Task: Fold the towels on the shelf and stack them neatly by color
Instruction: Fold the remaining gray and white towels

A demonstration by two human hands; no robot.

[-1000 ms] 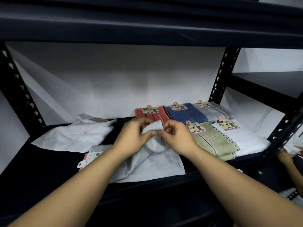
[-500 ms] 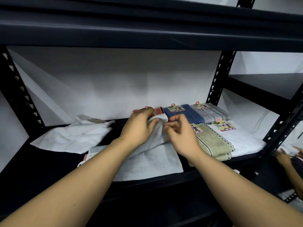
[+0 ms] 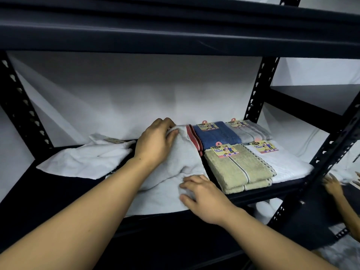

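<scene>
A light grey towel (image 3: 181, 166) lies spread on the black shelf (image 3: 58, 191), reaching from the back to the front edge. My left hand (image 3: 155, 145) grips its far corner, folded over a red towel (image 3: 193, 140) at the back. My right hand (image 3: 202, 193) pinches the towel's near right part close to the front edge. To the right lie folded, labelled towels: blue (image 3: 216, 134), grey (image 3: 251, 131), olive (image 3: 237, 168) and white (image 3: 286, 162).
A crumpled white towel (image 3: 85, 158) lies at the left of the shelf. An upper shelf beam (image 3: 175, 36) hangs overhead. Black perforated uprights (image 3: 255, 102) stand at the right. Another person's hand (image 3: 331, 184) shows at the far right, beyond the shelf.
My left hand carried the towel corner back over the red towel. My right hand let go of that corner and dropped to the towel's near right part.
</scene>
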